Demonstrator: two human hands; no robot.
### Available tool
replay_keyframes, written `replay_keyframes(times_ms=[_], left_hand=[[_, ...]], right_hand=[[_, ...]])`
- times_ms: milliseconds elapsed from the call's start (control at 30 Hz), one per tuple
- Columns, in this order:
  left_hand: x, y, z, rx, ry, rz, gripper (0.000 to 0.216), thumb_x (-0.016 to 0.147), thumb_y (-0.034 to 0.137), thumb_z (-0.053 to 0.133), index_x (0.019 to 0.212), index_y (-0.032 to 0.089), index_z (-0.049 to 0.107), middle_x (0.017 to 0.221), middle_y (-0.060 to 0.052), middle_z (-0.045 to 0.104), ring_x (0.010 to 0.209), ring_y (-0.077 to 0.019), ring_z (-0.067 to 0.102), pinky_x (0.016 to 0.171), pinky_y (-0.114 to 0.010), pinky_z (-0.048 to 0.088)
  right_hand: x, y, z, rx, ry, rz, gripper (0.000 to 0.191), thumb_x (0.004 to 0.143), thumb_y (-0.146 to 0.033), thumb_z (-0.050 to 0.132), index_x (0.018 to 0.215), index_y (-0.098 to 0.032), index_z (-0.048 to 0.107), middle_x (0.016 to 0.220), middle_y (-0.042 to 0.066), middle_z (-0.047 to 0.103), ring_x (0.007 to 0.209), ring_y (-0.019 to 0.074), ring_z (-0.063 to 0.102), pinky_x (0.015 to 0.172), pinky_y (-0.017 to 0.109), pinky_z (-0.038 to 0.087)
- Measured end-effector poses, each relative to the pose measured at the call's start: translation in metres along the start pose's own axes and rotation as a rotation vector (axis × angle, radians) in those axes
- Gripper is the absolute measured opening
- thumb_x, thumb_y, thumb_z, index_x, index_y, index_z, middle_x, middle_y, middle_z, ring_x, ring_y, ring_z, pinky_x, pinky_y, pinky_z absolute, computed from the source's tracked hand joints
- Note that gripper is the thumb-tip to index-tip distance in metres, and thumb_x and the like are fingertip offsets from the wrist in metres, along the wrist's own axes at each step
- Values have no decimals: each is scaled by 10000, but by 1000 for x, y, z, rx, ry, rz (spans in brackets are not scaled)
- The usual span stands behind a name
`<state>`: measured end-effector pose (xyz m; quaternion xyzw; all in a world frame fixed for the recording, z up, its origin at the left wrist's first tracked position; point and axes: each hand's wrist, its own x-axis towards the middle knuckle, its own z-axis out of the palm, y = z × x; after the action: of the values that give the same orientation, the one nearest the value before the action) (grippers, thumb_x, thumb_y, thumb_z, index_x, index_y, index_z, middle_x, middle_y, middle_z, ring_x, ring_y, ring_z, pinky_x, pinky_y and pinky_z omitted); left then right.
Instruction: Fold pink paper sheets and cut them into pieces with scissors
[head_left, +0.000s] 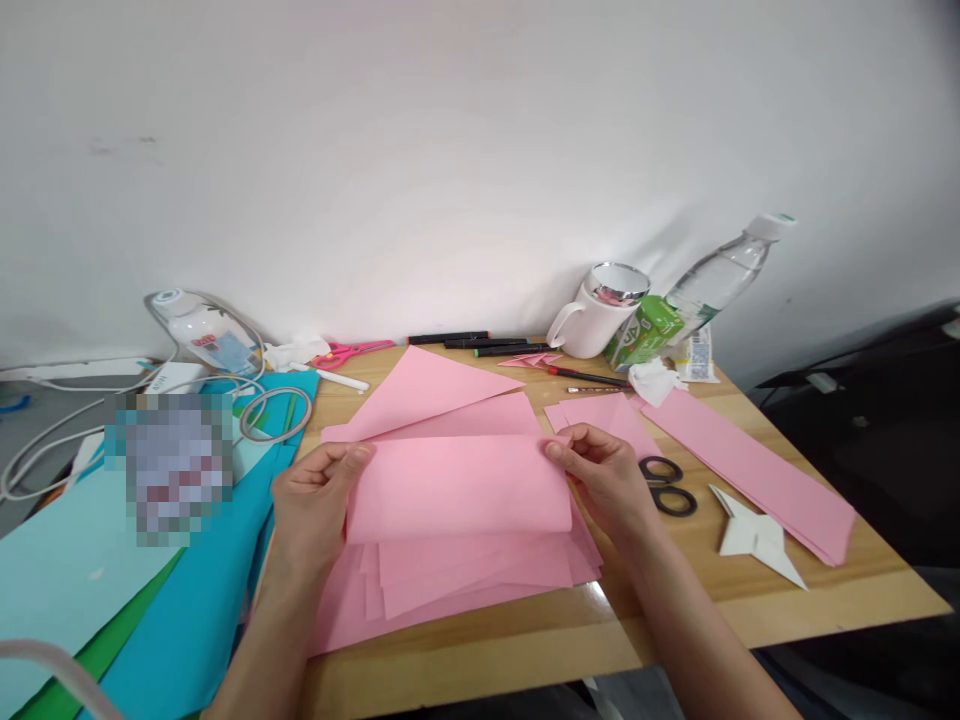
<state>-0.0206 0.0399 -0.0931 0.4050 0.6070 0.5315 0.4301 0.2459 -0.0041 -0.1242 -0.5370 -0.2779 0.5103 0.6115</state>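
A pink paper sheet [457, 487] is bent over into a soft fold above a stack of pink sheets [465, 575] on the wooden table [525, 650]. My left hand [311, 505] pinches the fold's left edge, fingers closed on the paper. At the fold's upper right corner, my right hand [611, 480] grips the same sheet between thumb and fingers. A pink triangular sheet [431, 390] lies just behind.
Black scissors [667, 487] lie right of my right hand, with a white folded paper shape [757, 537] and pink strips [757, 470] beyond. A white mug [596, 315], green carton [645, 332], water bottle [716, 275], markers [480, 343] and pink scissors [349, 353] line the back. Blue and green sheets [180, 600] and cables [274, 412] cover the left.
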Motion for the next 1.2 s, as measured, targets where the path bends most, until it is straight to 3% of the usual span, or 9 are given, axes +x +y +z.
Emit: replay_keyframes(times_ms=[200, 533, 867, 1200], left_hand=[[-1, -2, -2, 69, -9, 18, 263, 554, 387, 763, 648, 151, 693, 496, 30, 545, 489, -86, 438, 467, -197, 364], [-2, -2, -1, 147, -3, 103, 213, 567, 371, 741, 593, 171, 675, 417, 65, 328, 469, -94, 362, 466, -219, 325], [-6, 4, 1, 249, 11, 177, 208, 614, 374, 706, 592, 169, 679, 430, 58, 406, 452, -78, 311, 440, -220, 257], [-2, -6, -6, 123, -153, 4, 243, 592, 374, 741, 657, 147, 685, 505, 19, 581, 450, -101, 465, 431, -212, 354]], right_hand=[[-3, -1, 2, -27, 33, -20, 213, 554, -306, 835, 603, -188, 666, 613, 1, 673, 583, 126, 582, 541, 230, 450], [-4, -4, 2, -67, 58, 0, 219, 554, -342, 829, 595, -181, 686, 579, 11, 647, 543, 127, 556, 504, 231, 459], [-6, -11, 4, -217, 89, -68, 246, 579, -386, 796, 593, -175, 671, 540, -7, 602, 479, 99, 485, 451, 219, 391], [-3, -9, 0, -121, 54, 18, 240, 560, -351, 819, 591, -166, 670, 536, -19, 592, 467, 75, 457, 427, 194, 365]])
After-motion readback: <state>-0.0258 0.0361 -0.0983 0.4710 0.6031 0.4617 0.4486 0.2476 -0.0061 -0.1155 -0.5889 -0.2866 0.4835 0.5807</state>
